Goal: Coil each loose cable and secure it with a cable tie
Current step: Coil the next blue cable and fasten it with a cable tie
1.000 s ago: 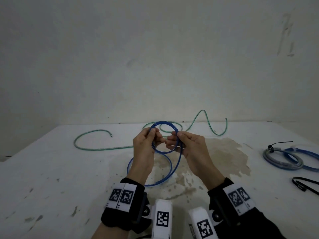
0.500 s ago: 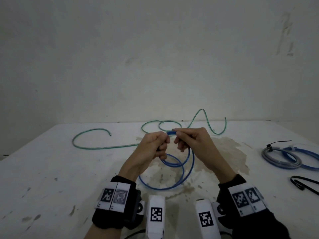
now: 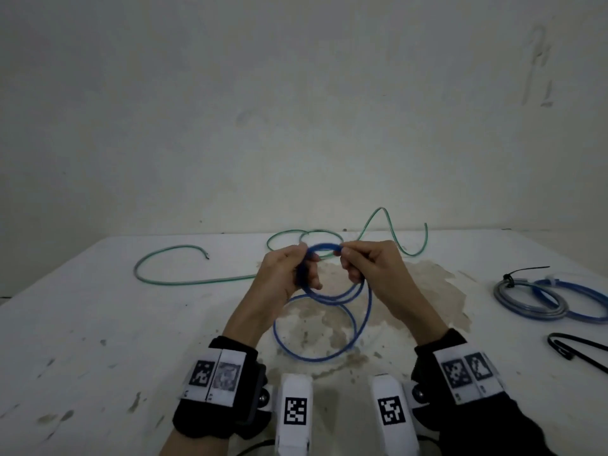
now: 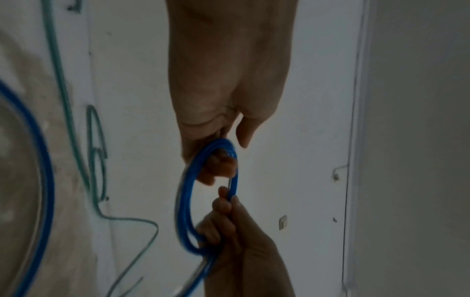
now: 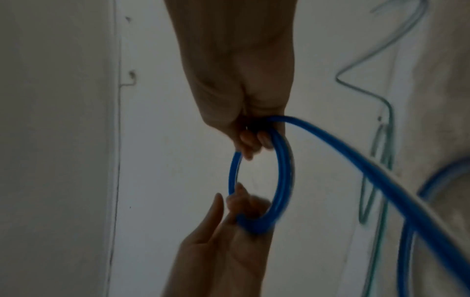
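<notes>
Both hands hold the blue cable [image 3: 324, 292] up off the surface [image 3: 98, 324]. The left hand [image 3: 286, 274] has its fingers curled round the gathered turns on one side of the small coil. The right hand [image 3: 368, 268] pinches the strand at the top of the coil, with its lower fingers hooked through the turns. So each grip is grasping the blue cable.

Below the grips, the rest of the blue cable hangs in wider loops down to the surface. It is not yet wound in.

The cable looks springy. If either grip eases, the turns could pop apart. The hanging loops could also twist or snag when drawn up.

Beyond the grips lies a loose green cable [image 3: 197, 281]. Well to the right lie tied coils [image 3: 543, 297] and a black cable tie [image 3: 572, 352], out of reach while both hands are full. No containers are in view.
</notes>
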